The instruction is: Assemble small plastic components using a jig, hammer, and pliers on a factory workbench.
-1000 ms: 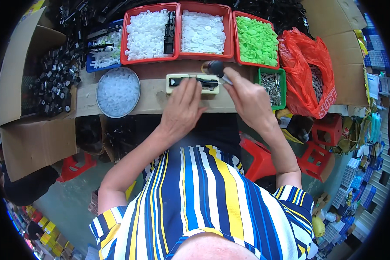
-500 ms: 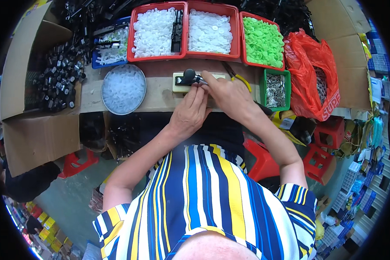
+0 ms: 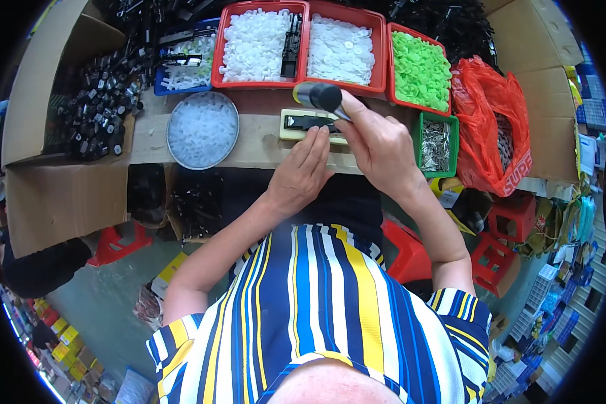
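On the one cream block (image 3: pixel 291 135), your left fingers (image 3: pixel 311 143) are pressed together, tips at a single long, narrow black part lying lengthwise (image 3: pixel 303 122); your right fingers (image 3: pixel 361 120) grip one black-headed mallet (image 3: pixel 328 97), its handle blurred. Left of the block sits one round dish (image 3: pixel 203 167); beyond it, three red trays (image 3: pixel 259 85) and one blue tray (image 3: pixel 182 91); to its right, one green tray (image 3: pixel 439 174).

The hammer (image 3: pixel 322 96) has a shiny metal handle (image 3: pixel 342 113). The red bag (image 3: pixel 481 128) is crinkly, shiny plastic. The big box (image 3: pixel 67 198) is dull brown cardboard.
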`<state>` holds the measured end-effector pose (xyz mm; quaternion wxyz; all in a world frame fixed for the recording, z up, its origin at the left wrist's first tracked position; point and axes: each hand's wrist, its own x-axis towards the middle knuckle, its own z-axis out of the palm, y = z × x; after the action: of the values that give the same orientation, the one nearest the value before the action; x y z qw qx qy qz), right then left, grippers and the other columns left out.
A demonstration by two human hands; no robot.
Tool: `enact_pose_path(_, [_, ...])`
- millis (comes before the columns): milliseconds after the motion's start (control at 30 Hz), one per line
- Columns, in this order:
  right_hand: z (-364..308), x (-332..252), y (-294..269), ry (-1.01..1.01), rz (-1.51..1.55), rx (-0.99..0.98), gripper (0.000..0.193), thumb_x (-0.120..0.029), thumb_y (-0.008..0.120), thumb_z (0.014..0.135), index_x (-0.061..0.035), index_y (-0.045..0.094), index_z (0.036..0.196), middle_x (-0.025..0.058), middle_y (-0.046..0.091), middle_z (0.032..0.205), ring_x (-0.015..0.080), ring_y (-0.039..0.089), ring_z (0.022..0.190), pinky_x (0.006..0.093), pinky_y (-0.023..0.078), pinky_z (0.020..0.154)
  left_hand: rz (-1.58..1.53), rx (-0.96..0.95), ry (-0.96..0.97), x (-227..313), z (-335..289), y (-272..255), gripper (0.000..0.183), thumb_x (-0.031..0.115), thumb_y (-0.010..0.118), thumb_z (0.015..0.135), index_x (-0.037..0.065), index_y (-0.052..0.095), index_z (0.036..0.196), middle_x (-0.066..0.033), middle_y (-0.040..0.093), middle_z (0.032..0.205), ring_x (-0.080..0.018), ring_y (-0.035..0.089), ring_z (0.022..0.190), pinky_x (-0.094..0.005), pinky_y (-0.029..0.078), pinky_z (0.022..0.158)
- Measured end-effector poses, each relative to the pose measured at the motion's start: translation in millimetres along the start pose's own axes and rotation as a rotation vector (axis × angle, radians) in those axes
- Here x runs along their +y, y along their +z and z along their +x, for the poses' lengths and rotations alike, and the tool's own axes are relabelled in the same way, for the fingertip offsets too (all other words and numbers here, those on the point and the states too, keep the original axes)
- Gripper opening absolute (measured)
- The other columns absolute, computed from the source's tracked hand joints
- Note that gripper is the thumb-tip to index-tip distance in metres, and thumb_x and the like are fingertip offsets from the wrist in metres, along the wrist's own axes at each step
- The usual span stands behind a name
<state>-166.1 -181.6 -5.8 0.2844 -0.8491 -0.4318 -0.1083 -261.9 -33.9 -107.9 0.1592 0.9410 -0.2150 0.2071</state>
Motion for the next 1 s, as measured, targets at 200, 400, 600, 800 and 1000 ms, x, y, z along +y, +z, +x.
enact_pose_path(200, [-7.8,5.3,2.8,0.085,-0.081,-0.318,0.039,-0.012,0.062,0.092,-0.0103,0.054,0.130,0.0179,0.067,0.079,0.0373,0.065,0.070,0.0456,0.051,0.060,-0.066,0.013,-0.017,0.3,-4.5,3.2,0.055,0.015,0.073,0.079,-0.014,0.056,0.122,-0.0263,0.052,0.132,-0.0392,0.047,0.131,-0.0416,0.041,0.110])
enact_pose_path(400, [-20.2,16.9,13.1,0.131,-0.191,-0.364,0.028,-0.021,0.060,0.094,-0.0089,0.055,0.120,0.0155,0.064,0.069,0.0354,0.065,0.062,0.0433,0.051,0.053,-0.136,0.039,-0.048,-0.4,0.4,-3.8,0.058,0.012,0.074,0.078,-0.013,0.053,0.126,-0.0234,0.054,0.132,-0.0378,0.049,0.130,-0.0426,0.042,0.108])
enact_pose_path(600, [-22.1,10.3,-3.2,0.149,-0.011,0.020,0.028,-0.017,0.061,0.094,-0.0078,0.055,0.120,0.0168,0.066,0.075,0.0365,0.065,0.069,0.0446,0.051,0.058,-0.119,0.069,-0.134,-12.1,1.0,-15.9,0.050,0.010,0.073,0.080,-0.010,0.058,0.123,-0.0223,0.055,0.133,-0.0368,0.051,0.128,-0.0422,0.044,0.105])
enact_pose_path(800, [-20.7,5.1,-2.4,0.195,0.019,-0.010,0.020,-0.022,0.057,0.096,-0.0068,0.055,0.109,0.0189,0.065,0.073,0.0390,0.064,0.069,0.0482,0.049,0.059,-0.066,0.062,-0.143,-13.1,0.2,-13.4,0.046,0.010,0.072,0.081,-0.009,0.059,0.121,-0.0218,0.057,0.130,-0.0356,0.053,0.126,-0.0416,0.044,0.104])
enact_pose_path(1000, [-34.4,18.5,-3.9,0.231,-0.092,-0.104,0.023,-0.016,0.063,0.093,-0.0084,0.059,0.114,0.0164,0.064,0.074,0.0365,0.065,0.070,0.0454,0.050,0.059,-0.075,0.073,-0.129,-16.5,8.6,-11.3,0.045,0.011,0.070,0.082,-0.009,0.059,0.121,-0.0224,0.057,0.129,-0.0360,0.053,0.125,-0.0420,0.044,0.103])
